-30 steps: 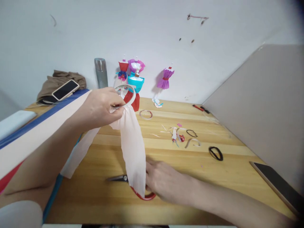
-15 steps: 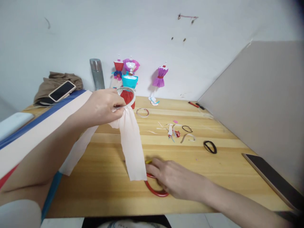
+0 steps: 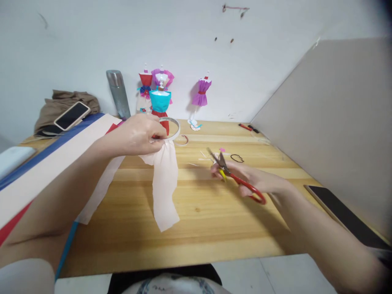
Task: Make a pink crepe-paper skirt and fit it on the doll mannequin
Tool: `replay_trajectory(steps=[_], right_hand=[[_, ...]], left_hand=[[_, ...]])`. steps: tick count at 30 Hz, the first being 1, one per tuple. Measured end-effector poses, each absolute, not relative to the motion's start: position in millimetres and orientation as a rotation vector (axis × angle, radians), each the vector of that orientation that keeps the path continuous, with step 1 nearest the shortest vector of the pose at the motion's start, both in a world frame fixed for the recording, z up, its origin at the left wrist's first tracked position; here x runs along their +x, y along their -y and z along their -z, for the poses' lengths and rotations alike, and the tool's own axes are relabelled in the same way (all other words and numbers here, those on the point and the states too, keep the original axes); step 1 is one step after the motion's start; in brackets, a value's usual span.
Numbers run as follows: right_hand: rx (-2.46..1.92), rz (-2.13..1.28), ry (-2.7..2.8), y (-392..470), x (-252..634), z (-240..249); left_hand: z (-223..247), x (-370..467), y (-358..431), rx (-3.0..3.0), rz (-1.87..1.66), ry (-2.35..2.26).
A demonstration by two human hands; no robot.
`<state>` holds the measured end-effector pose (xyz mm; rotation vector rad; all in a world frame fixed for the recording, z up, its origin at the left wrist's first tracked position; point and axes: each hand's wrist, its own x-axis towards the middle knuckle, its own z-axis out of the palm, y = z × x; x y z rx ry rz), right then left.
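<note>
My left hand (image 3: 142,132) is closed on a roll of tape (image 3: 177,130), its ring standing out past the fingers. From the same grip hangs a pale pink strip of crepe paper (image 3: 165,183), gathered at the top and loose at its lower end. My right hand (image 3: 241,175) holds red-handled scissors (image 3: 234,177) above the table, blades parted and pointing up and left. A bit of yellow shows on the scissors near the fingers. Behind my left hand stands a small dress form (image 3: 160,102) in a turquoise top and red skirt.
More dress forms, one in purple (image 3: 202,92), stand by the wall. A grey bottle (image 3: 118,94), a phone (image 3: 72,116) on brown cloth and long paper strips (image 3: 61,163) lie left. A dark tablet-like device (image 3: 343,214) rests right; a black hair tie (image 3: 237,158) lies mid-table.
My right hand has lifted the scissors off the table and moved up and right, with the blades now in sight. The paper strip's lower end has swung slightly left.
</note>
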<state>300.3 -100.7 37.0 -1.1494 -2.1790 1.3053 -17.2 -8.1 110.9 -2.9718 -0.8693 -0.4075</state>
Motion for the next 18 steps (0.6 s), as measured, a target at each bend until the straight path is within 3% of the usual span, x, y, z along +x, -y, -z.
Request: replay_trajectory(steps=[9, 18], right_hand=[[-1.139, -1.172, 2.433, 74.3, 278.0, -56.1], [-0.863, -1.385, 2.595, 38.6, 254.7, -50.6]], left_hand=[[-109.2, 1.9, 3.2, -2.987, 0.354, 0.770], [-108.0, -6.8, 16.5, -2.906, 0.152, 0.853]])
